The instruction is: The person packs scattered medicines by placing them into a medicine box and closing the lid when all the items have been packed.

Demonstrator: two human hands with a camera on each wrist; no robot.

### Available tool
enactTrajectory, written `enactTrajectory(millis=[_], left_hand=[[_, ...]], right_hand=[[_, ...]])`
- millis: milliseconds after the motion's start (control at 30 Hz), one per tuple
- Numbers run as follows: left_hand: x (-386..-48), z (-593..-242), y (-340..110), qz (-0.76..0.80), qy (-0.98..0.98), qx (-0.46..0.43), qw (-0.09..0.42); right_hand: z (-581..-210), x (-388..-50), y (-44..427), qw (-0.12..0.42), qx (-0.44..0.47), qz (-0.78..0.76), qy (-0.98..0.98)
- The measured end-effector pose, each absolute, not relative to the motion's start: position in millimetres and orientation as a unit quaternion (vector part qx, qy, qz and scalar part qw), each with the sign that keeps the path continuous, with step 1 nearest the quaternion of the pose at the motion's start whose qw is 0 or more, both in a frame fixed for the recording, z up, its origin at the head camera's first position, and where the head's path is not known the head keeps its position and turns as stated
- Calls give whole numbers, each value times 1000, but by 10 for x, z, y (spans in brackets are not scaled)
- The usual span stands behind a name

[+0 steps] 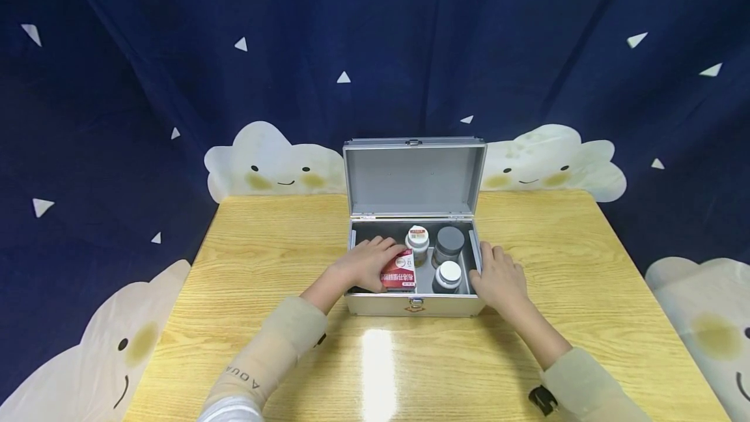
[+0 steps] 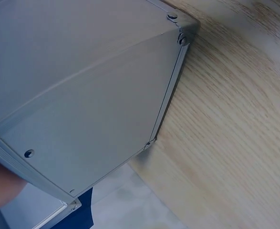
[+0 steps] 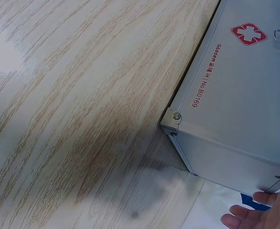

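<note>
An aluminium first-aid case [image 1: 383, 305] stands on the table with its lid raised. Inside its left part, my left hand [image 1: 366, 264] grips a red and white medicine box [image 1: 400, 273] between thumb and fingers. To the right of that box stand a white-capped bottle with a label on top [image 1: 418, 238], a grey-lidded jar [image 1: 450, 240] and a dark bottle with a white cap [image 1: 450, 272]. My right hand [image 1: 500, 279] holds the case's right rim, thumb over the edge and fingers along the outside. In the left wrist view the case wall hides most of the left hand.
The raised lid [image 1: 415, 181] leans back behind the case. A wooden table [image 1: 281, 233] extends to both sides and in front. Behind it hangs a dark blue curtain [image 1: 387, 31] with white triangles and clouds.
</note>
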State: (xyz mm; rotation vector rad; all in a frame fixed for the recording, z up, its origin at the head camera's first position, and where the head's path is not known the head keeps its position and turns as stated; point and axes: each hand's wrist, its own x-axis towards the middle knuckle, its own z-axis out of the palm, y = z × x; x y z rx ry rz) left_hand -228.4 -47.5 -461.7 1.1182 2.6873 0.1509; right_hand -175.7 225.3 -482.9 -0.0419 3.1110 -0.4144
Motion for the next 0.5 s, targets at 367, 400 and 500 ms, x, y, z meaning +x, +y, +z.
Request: enactTrajectory(millis=[367,400,500], left_hand=[[-2290,-4666,-446,21,917,377,130],[-2290,-4670,-445,21,917,376,131],[-2291,-4691,-444,24,918,372,135]], right_hand=[[-4817,-1744,2241,-3,-14,-137,991],[-4817,-1744,2241,-3,-14,-137,991],[-4815,-1744,2243,-2,-13,-136,991]])
